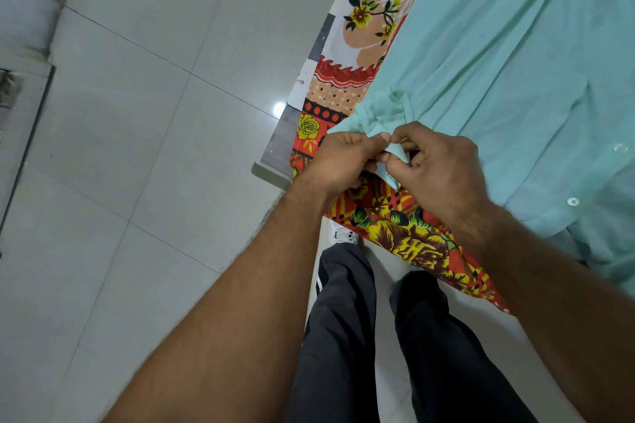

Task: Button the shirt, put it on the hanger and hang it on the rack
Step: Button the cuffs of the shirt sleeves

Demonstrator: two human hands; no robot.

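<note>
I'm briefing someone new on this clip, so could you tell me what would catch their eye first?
The mint shirt fills the upper right, spread over a loud floral sheet. At centre, the left hand and right hand pinch the shirt's edge between their fingers. Two white buttons show at right.

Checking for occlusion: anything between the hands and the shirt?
Nothing visible. The left hand and the right hand both already pinch the edge of the shirt, which lies on the flowered bedsheet. No hanger or rack is in view.
</note>
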